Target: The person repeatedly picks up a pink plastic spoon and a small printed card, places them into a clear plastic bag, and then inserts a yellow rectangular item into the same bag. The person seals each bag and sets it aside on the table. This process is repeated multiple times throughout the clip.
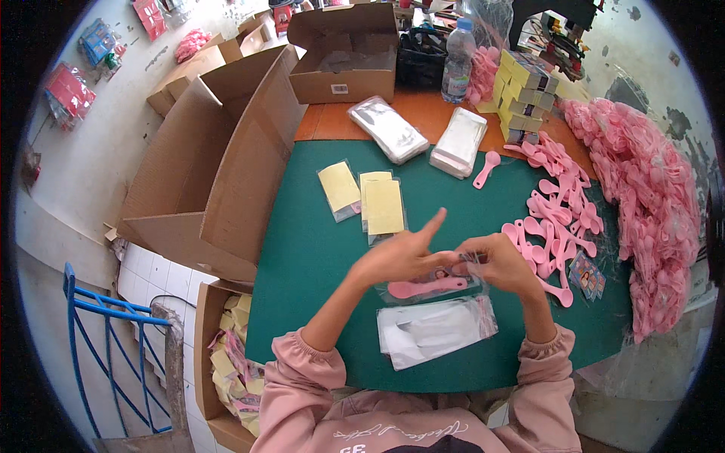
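A clear plastic bag (474,285) holding a pink spoon (428,288) and a small picture card lies before me on the green tabletop. My right hand (501,263) is closed in a pinch on the bag's right end. Over the bag's upper edge reaches my left hand (404,257), fingers stretched out flat and thumb raised apart. Its fingertips come close to the right hand's, and it partly covers the card. Nearer to me is a pile of clear bags (438,331). Beyond my left hand sit several bagged packs with yellow cards (385,207).
Loose pink spoons (555,219) and picture cards (587,276) spread at the right, beside a big heap of bagged spoons (649,204). Behind are bag stacks (459,142), yellow-edged card stacks (525,94) and a water bottle (457,64). Cardboard boxes (249,162) stand left; one below holds finished packs.
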`<move>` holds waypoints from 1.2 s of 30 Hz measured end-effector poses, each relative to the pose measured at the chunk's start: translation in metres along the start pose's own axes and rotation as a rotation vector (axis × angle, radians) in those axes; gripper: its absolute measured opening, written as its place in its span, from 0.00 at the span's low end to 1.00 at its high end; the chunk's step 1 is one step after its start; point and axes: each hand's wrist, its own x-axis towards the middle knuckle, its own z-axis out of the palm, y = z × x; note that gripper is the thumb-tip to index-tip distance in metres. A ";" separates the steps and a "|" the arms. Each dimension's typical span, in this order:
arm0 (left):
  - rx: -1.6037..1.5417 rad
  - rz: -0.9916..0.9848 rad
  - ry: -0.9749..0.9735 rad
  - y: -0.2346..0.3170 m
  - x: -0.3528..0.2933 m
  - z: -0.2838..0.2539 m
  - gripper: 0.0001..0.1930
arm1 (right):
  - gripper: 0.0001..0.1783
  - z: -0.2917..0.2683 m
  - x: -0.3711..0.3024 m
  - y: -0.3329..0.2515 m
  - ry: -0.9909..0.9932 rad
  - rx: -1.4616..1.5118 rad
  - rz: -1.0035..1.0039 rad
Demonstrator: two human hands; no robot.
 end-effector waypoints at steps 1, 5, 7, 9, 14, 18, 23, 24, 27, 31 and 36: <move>0.002 0.002 -0.002 -0.009 -0.003 -0.002 0.34 | 0.09 -0.002 -0.001 0.005 0.004 0.000 0.001; -0.689 0.103 0.014 -0.061 -0.016 0.011 0.33 | 0.10 0.002 -0.009 0.040 0.127 0.516 0.268; -1.053 0.132 -0.016 -0.052 -0.019 0.018 0.27 | 0.11 0.006 -0.011 0.043 0.197 0.696 0.282; -0.993 0.086 0.086 -0.050 -0.017 0.017 0.24 | 0.11 0.006 -0.005 0.021 0.273 0.648 0.357; -1.010 -0.009 0.253 -0.051 -0.009 0.021 0.20 | 0.09 0.007 -0.009 0.038 0.205 0.428 0.290; -1.058 0.024 0.243 -0.043 -0.008 0.030 0.19 | 0.10 0.015 -0.010 0.050 0.277 0.623 0.105; -1.103 0.075 0.226 -0.051 -0.004 0.031 0.19 | 0.13 0.001 -0.013 0.022 0.150 0.704 0.278; -1.152 0.046 0.251 -0.050 -0.004 0.029 0.20 | 0.16 -0.001 -0.014 0.018 0.089 0.778 0.207; -1.221 0.025 0.269 -0.047 -0.002 0.031 0.23 | 0.22 -0.006 -0.015 0.017 0.008 0.708 0.286; -1.060 0.091 0.471 -0.042 -0.001 0.040 0.26 | 0.20 -0.004 -0.015 0.021 0.039 0.788 0.270; -0.839 0.083 0.485 -0.044 0.001 0.048 0.25 | 0.21 0.007 -0.008 0.017 0.460 0.209 0.102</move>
